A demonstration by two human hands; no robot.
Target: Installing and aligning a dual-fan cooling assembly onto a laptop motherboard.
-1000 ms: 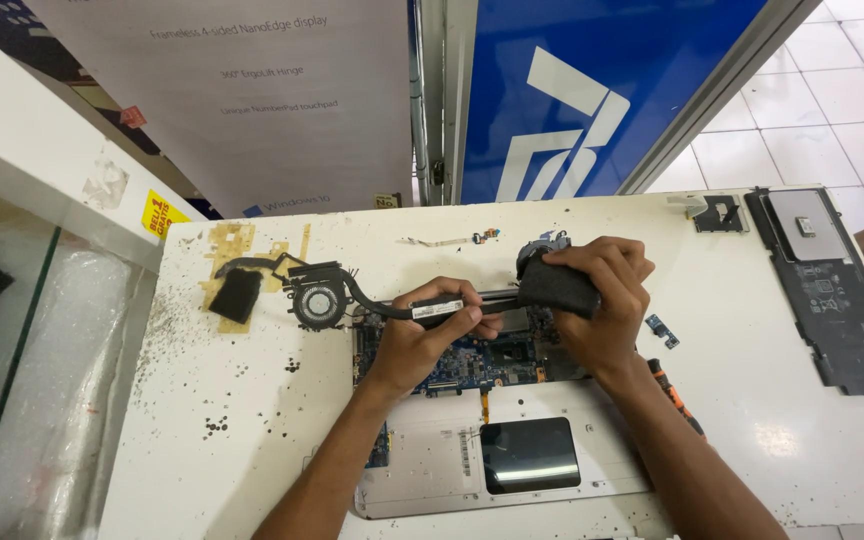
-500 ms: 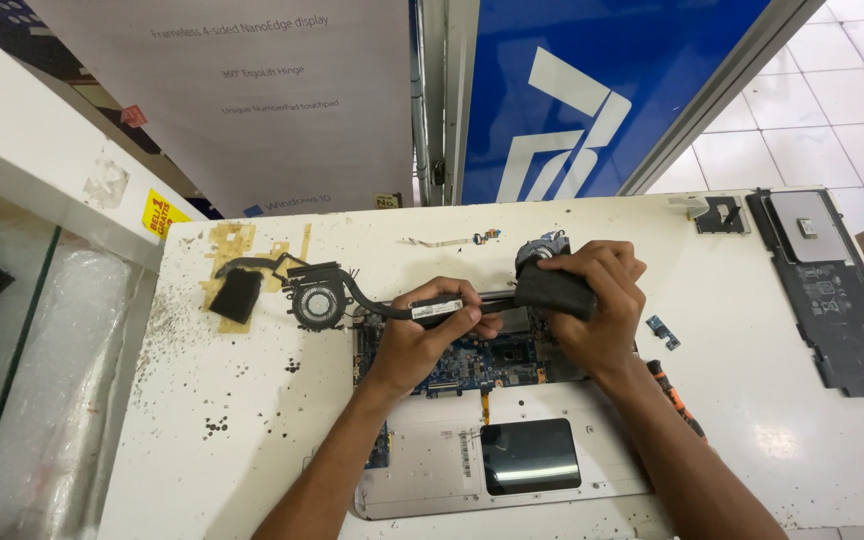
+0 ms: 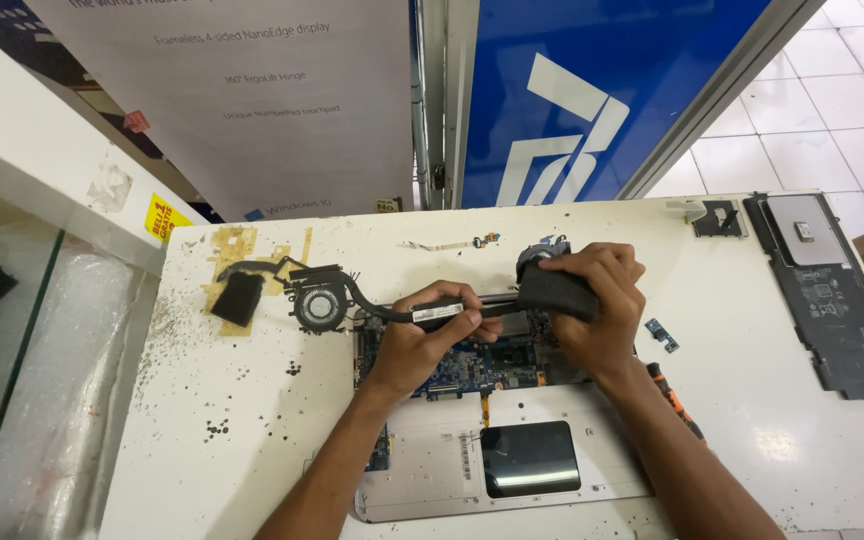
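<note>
White, black-specked worktable (image 3: 202,420) before a blue panel (image 3: 592,80); left hand (image 3: 427,335) and right hand (image 3: 592,305) each grip the cooling assembly (image 3: 372,305) above the opened laptop (image 3: 472,440).

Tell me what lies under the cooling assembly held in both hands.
Under the cooling assembly lies the opened laptop, its blue circuit board showing. The left hand and right hand hide other parts.

I note a stained white worktable (image 3: 202,440), a detached dark bottom cover (image 3: 832,300) lying at its right edge, a small black bracket (image 3: 718,218) beside it, an orange-handled screwdriver (image 3: 674,396), a blue panel (image 3: 592,90) behind, and white floor tiles (image 3: 812,110)
</note>
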